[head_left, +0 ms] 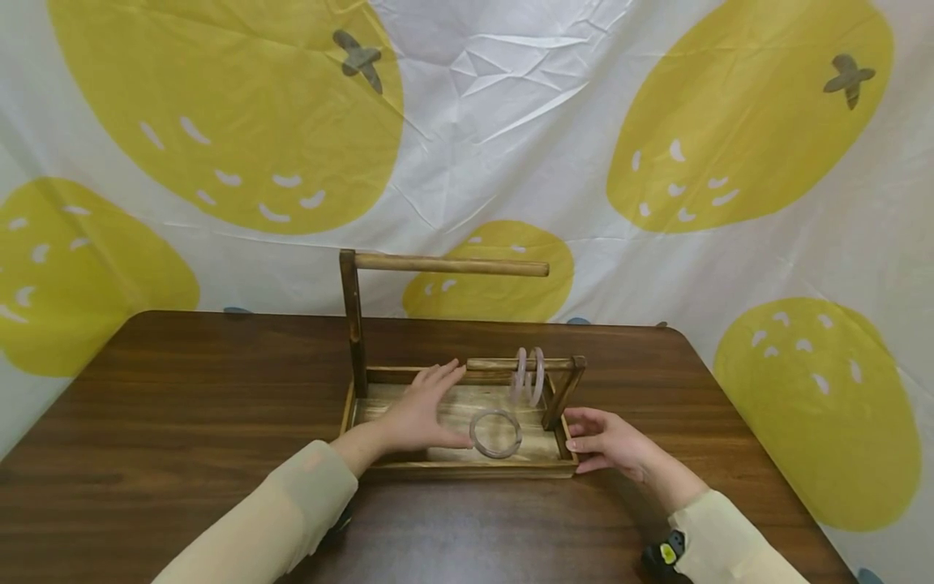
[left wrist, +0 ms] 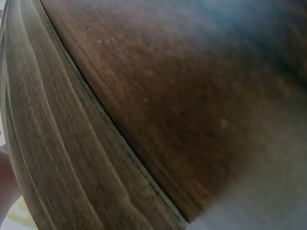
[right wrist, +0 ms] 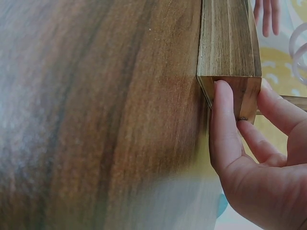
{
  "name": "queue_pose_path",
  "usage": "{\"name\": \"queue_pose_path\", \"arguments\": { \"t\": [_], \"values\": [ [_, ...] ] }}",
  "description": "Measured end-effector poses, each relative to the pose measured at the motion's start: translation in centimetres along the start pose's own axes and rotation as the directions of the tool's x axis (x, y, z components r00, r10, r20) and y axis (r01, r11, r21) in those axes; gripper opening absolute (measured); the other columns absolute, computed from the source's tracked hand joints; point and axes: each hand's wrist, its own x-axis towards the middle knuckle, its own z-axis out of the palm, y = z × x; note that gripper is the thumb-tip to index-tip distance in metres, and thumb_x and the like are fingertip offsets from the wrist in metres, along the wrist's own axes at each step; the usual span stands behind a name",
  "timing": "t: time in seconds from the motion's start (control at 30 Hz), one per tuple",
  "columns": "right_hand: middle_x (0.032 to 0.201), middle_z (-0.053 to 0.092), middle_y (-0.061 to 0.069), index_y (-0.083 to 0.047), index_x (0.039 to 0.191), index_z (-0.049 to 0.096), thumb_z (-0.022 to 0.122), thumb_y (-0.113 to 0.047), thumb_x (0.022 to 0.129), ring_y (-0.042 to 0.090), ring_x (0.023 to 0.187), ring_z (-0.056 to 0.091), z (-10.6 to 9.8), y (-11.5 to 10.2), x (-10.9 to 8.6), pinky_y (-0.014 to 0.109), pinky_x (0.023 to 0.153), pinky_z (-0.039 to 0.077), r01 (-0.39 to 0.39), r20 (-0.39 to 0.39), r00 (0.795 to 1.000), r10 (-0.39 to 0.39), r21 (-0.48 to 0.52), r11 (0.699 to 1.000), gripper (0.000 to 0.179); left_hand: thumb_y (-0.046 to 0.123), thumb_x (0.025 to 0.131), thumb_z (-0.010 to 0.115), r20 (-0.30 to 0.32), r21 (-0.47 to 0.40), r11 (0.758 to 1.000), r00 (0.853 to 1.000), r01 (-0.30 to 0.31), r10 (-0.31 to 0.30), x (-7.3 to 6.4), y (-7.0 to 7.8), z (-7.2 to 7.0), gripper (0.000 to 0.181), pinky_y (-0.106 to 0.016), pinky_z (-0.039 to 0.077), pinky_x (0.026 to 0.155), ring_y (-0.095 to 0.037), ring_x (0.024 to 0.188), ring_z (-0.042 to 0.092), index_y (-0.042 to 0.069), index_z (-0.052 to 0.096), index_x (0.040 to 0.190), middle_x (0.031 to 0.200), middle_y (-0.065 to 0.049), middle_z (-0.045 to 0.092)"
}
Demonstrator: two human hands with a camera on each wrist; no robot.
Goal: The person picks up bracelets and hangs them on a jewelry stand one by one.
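Observation:
A wooden bangle stand (head_left: 467, 466) with a shallow tray, a tall arm and a short arm is on the table. My right hand (head_left: 616, 442) holds the tray's right end, fingers against the end wall (right wrist: 244, 93) and thumb at the rim. Over the tray, my left hand (head_left: 419, 414) is spread, fingers extended. Its thumb tip is beside a pale translucent bangle (head_left: 473, 432); whether they touch, I cannot tell. Two more pale bangles (head_left: 538, 377) hang on the short arm. In the left wrist view the tray's side wall (left wrist: 62, 120) appears, blurred.
The tall post (head_left: 353, 324) rises at the tray's left end, its bar (head_left: 452, 265) reaching right above the short arm. A brown wooden table (head_left: 182, 422) lies beneath. Behind it hangs a white cloth (head_left: 503, 122) with yellow fruit prints.

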Motion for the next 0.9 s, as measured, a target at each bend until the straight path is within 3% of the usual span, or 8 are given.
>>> {"name": "queue_pose_path", "arguments": {
  "t": [0.13,0.5,0.9],
  "values": [
    [0.135,0.032,0.039,0.013,0.143,0.018,0.063,-0.013,0.089,0.016,0.097,0.059,0.1,0.0,-0.1,0.038,0.076,0.057,0.006,0.006,1.000,-0.006,-0.002,1.000,0.075,0.042,0.069,0.081,0.009,0.046,0.998,0.999,-0.041,0.041,0.1,0.0,0.4,0.101,-0.065,0.018,0.109,-0.041,0.142,0.013,0.012,0.026,0.148,0.156,-0.010,0.018],
    [0.134,0.034,0.037,0.012,0.143,0.018,0.064,-0.014,0.088,0.015,0.095,0.058,0.0,0.0,0.0,0.038,0.076,0.057,-0.003,-0.001,1.000,0.003,-0.002,1.000,0.076,0.042,0.071,0.079,0.049,0.112,0.989,0.994,-0.099,0.094,0.5,0.3,1.5,0.098,-0.065,0.020,0.108,-0.042,0.141,0.015,0.014,0.026,0.149,0.154,-0.013,0.022],
    [0.134,0.034,0.037,0.012,0.143,0.018,0.065,-0.015,0.088,0.015,0.095,0.058,0.0,0.0,0.0,0.037,0.076,0.057,-0.005,0.004,1.000,0.005,-0.002,1.000,0.077,0.042,0.072,0.078,0.079,0.144,0.982,0.990,-0.124,0.113,1.4,1.1,2.5,0.096,-0.064,0.024,0.107,-0.040,0.140,0.020,0.016,0.026,0.148,0.155,-0.010,0.022]
  ]
}}
